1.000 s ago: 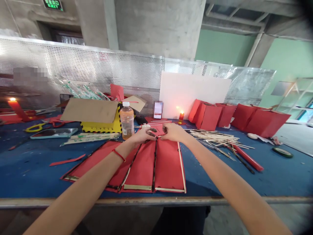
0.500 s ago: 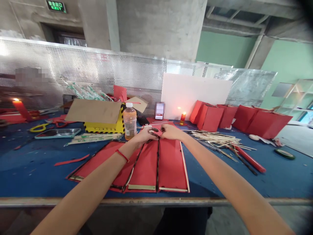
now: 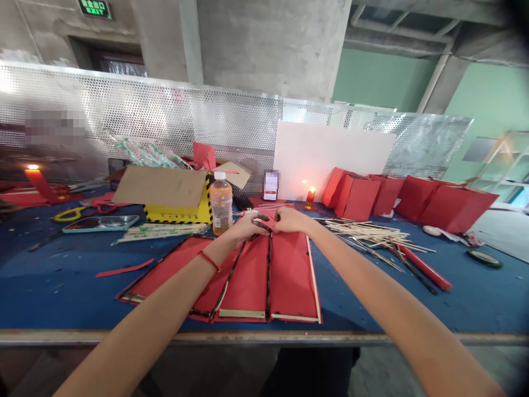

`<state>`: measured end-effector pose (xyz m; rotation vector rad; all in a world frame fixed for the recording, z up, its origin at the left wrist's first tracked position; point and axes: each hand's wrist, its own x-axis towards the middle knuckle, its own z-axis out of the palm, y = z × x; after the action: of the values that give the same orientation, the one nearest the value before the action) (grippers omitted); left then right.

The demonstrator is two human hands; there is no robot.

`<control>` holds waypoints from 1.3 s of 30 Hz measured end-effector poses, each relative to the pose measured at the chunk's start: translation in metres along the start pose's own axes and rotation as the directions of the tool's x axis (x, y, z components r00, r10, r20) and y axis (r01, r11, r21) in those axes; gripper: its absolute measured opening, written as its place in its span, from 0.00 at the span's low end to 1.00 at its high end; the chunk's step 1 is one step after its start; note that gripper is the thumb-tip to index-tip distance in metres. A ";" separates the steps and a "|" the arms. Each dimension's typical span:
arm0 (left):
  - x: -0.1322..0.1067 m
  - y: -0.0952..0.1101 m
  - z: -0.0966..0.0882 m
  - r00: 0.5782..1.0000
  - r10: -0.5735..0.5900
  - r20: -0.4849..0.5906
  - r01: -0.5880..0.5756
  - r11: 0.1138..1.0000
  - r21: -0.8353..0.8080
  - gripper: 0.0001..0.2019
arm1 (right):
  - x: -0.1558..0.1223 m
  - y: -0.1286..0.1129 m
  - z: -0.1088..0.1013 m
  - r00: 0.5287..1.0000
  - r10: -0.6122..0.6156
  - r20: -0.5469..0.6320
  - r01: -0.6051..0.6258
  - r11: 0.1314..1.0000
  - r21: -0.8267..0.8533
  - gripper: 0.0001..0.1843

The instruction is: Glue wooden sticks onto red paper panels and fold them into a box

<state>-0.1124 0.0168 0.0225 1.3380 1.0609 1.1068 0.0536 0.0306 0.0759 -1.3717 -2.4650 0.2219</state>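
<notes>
A red paper panel (image 3: 243,281) lies in front of me, divided by dark strips and edged in places with pale sticks. At its far edge, my left hand (image 3: 250,225) rests with dark-smudged fingers stretched to the right and a gap between them. Facing it, my right hand (image 3: 290,219) has its fingers curled together at the top end of the dark strip (image 3: 269,275). Whatever lies between those right fingertips is too small to make out. The fingertips of both hands are close together.
An orange drink bottle (image 3: 221,204) stands left of my hands, beside a yellow box (image 3: 179,214). A lit candle (image 3: 309,198) burns behind my right hand; another candle (image 3: 39,182) burns far left. Thin sticks (image 3: 372,231), a red candle (image 3: 425,267) and red paper bags (image 3: 359,196) are right.
The view has shifted slightly. Both hands stay at the far edge of the red panel, with only tiny finger movement.
</notes>
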 end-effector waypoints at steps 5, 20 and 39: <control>-0.002 0.003 0.000 1.000 0.001 -0.011 -0.001 1.000 0.023 0.23 | -0.006 0.005 -0.008 0.999 0.039 -0.003 -0.038 0.987 0.153 0.10; -0.003 0.005 0.001 1.000 -0.008 -0.007 0.008 1.000 0.001 0.22 | -0.001 0.005 0.000 0.999 0.034 -0.008 -0.033 0.998 0.060 0.15; -0.003 0.005 0.001 1.000 0.002 -0.023 -0.001 0.999 0.032 0.21 | -0.001 -0.010 -0.005 0.997 0.063 0.034 -0.059 0.991 -0.117 0.16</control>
<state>-0.1118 0.0135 0.0274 1.3542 1.0990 1.1131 0.0476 0.0248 0.0836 -1.5052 -2.5040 0.1204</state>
